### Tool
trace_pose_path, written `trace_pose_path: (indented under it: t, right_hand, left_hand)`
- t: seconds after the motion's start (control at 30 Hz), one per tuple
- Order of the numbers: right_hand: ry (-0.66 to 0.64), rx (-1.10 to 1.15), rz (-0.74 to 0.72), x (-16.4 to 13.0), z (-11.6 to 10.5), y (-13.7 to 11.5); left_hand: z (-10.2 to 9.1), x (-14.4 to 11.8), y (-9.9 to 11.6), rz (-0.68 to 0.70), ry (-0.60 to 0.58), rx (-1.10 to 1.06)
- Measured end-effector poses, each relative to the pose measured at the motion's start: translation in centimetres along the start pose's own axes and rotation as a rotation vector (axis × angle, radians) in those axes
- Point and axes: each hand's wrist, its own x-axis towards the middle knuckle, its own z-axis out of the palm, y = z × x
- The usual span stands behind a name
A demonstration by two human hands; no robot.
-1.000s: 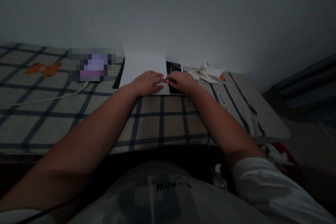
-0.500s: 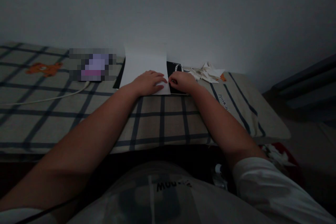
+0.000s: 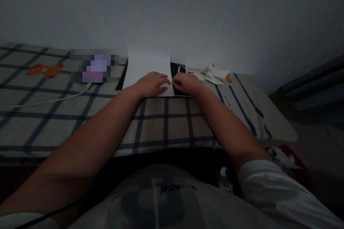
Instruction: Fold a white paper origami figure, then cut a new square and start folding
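A white sheet of paper [image 3: 146, 68] lies on the checked bedcover [image 3: 166, 121], its far edge against the wall. My left hand [image 3: 152, 84] rests flat on the sheet's near right part, fingers spread and pressing it down. My right hand [image 3: 188, 83] sits at the sheet's right edge, fingertips curled and pinching at that edge. Under the sheet lies a black board or book [image 3: 179, 69], which shows to the right of the paper. The light is dim.
A pile of torn paper scraps [image 3: 211, 74] lies right of my right hand. A white cable [image 3: 48, 101] runs across the cover at left, near an orange print [image 3: 44, 69]. The bed ends at right, with crumpled items [image 3: 282, 155] on the floor.
My right hand's fingertips have drawn slightly right along the sheet's edge. The left hand and the paper stay put.
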Motion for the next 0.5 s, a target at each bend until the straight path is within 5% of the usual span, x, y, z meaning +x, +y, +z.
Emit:
trace_pose_path:
  t: [0.5]
  right_hand:
    - [0.019, 0.026, -0.016, 0.20, 0.69, 0.52]
  left_hand:
    - [0.35, -0.04, -0.84, -0.003, 0.026, -0.017]
